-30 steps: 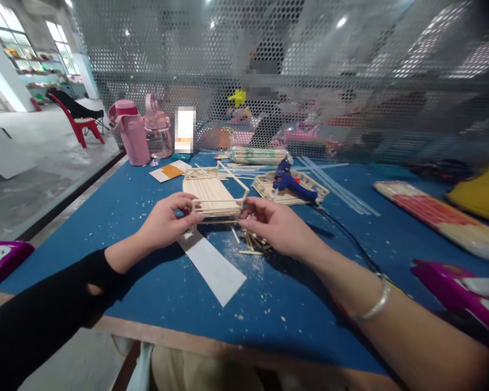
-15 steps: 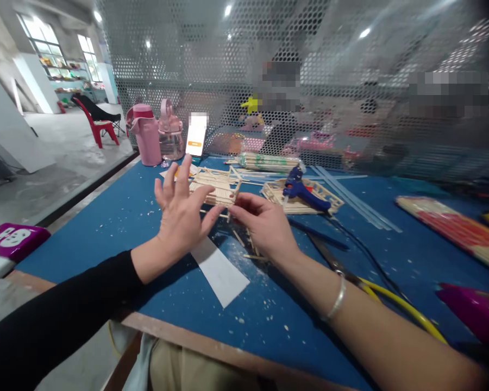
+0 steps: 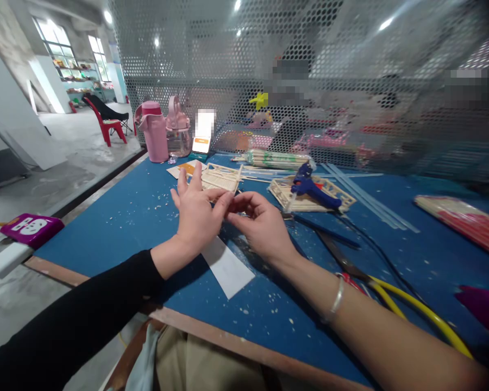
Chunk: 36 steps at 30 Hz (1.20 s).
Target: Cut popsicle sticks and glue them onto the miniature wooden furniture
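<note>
From where I stand, taking the fingertips as the clock's centre, the small stick frame [image 3: 222,179] sits at about twelve o'clock on the blue tabletop [image 3: 134,203], partly hidden behind the left hand [image 3: 199,217]. That hand has thumb and forefinger brought together, its other fingers spread; the right hand [image 3: 264,228] is curled narrow, its fingertips meeting the left's. I can't tell whether a stick is pinched between them, or whether either touches the frame. The frame looks light, so a careless push from those raised fingers could skew it. The glue gun [image 3: 314,191], just short of three o'clock, lies across a second frame [image 3: 277,190]; a bump might tip it off, crushing thin sticks or, if hot, burning someone. At four o'clock, shears [image 3: 361,273] lie close by the right wrist, where the bracelet [image 3: 338,298] could snag.
</note>
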Motion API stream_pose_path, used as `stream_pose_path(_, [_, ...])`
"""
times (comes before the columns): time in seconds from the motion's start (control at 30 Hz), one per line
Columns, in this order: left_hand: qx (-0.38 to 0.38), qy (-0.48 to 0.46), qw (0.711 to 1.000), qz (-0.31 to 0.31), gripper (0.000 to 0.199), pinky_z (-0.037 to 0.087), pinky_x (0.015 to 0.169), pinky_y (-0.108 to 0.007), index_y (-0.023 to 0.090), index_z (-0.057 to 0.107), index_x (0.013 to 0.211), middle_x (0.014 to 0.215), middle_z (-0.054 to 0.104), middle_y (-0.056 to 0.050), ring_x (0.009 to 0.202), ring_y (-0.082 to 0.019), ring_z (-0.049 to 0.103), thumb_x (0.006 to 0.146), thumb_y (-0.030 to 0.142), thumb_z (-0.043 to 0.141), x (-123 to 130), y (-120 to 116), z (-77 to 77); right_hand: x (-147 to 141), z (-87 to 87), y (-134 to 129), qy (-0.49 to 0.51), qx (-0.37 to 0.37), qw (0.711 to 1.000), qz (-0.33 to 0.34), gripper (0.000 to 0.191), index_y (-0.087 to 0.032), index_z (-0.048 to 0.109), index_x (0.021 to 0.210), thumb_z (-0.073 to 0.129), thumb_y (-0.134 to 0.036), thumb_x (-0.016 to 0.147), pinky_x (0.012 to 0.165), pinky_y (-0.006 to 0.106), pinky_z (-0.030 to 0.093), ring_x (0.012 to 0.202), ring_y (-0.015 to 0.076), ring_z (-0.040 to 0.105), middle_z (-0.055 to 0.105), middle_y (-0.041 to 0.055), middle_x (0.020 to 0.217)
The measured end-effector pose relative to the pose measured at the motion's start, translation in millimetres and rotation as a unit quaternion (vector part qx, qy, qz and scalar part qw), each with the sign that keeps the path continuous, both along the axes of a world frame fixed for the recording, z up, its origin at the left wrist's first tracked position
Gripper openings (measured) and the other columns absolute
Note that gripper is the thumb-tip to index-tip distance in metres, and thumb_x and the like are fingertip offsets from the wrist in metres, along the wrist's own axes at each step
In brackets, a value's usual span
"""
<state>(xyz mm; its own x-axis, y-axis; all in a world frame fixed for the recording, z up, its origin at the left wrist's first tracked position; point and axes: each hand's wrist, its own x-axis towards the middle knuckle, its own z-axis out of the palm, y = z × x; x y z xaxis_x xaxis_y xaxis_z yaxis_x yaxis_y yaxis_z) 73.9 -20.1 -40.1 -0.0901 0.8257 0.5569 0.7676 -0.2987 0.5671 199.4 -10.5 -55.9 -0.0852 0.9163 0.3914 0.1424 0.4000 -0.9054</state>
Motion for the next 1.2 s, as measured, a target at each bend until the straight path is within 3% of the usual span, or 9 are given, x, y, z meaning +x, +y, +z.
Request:
stream_pose_path(0.13, [0.029,0.011,0.999,-0.016,0.015,0.02,0.101,-0.072,0.027,0.076,0.087,0.15,0.035,-0.004,0.14,-0.039,0.017,0.082,0.033,0.063,-0.4,0.3,-4.2,-0.5,-0.7,-0.6,-0.026,0.015,0.999,-0.021,0.023,-0.019,0.055,0.088,0.064,-0.023,0.067,0.057,0.026,0.042,0.061,0.0114,0.051,0.056,-0.0036,0.067])
stream_pose_path(0.23, [0.06,0.023,0.998,-0.011,0.013,0.015,0.102,-0.073,0.028,0.076,0.084,0.15,0.035,-0.002,0.14,-0.039,0.016,0.081,0.034,0.064,0.6,-0.5,-7.7,-0.4,-0.1,-2.0,-0.053,0.034,0.998,-0.03,0.008,-0.018,0.059,0.076,0.061,-0.023,0.07,0.055,0.025,0.037,0.057,0.0099,0.044,0.052,-0.0041,0.062])
stream_pose_path(0.33, [0.094,0.037,0.995,-0.014,0.012,0.01,0.103,-0.073,0.029,0.075,0.083,0.15,0.034,0.0,0.14,-0.039,0.015,0.081,0.033,0.064,0.9,-1.1,-8.5,0.7,0.6,-2.4,-0.068,0.051,0.995,-0.042,0.005,-0.018,0.059,0.073,0.06,-0.023,0.072,0.055,0.025,0.037,0.057,0.01,0.043,0.051,-0.0036,0.062])
stream_pose_path(0.5, [0.134,0.027,0.99,-0.046,0.016,0.014,0.106,-0.068,0.024,0.075,0.084,0.151,0.033,-0.003,0.14,-0.038,0.016,0.084,0.028,0.06,-2.4,4.1,-10.8,4.1,-2.2,2.1,-0.092,0.074,0.991,-0.06,0.016,-0.02,0.065,0.085,0.065,-0.027,0.071,0.058,0.027,0.044,0.072,0.0138,0.051,0.056,0.0029,0.089])
stream_pose_path(0.73, [0.23,0.026,0.97,-0.079,0.017,0.024,0.11,-0.057,0.021,0.073,0.077,0.148,0.038,-0.003,0.139,-0.035,0.022,0.084,0.026,0.058,-6.4,12.7,-16.9,5.1,-5.8,1.1,-0.152,0.123,0.978,-0.07,0.013,-0.024,0.071,0.086,0.062,-0.028,0.078,0.072,0.032,0.047,0.104,0.0207,0.051,0.053,0.0068,0.11])
stream_pose_path(1.03, [0.299,0.079,0.943,-0.12,0.018,0.027,0.111,-0.051,0.018,0.068,0.077,0.15,0.035,-0.005,0.139,-0.032,0.024,0.086,0.021,0.053,-9.9,16.9,-16.9,3.1,-3.1,-1.0,-0.154,0.156,0.974,-0.054,0.01,-0.022,0.068,0.078,0.057,-0.02,0.079,0.072,0.031,0.046,0.088,0.017,0.056,0.06,0.0036,0.092])
stream_pose_path(1.2, [0.316,0.099,0.937,-0.107,0.02,0.028,0.112,-0.049,0.018,0.064,0.07,0.147,0.039,-0.004,0.141,-0.03,0.021,0.086,0.021,0.053,-11.5,15.3,-13.6,3.3,-1.2,-2.2,-0.157,0.163,0.973,-0.049,0.01,-0.021,0.066,0.076,0.057,-0.017,0.077,0.075,0.031,0.045,0.085,0.0164,0.056,0.059,0.0029,0.089])
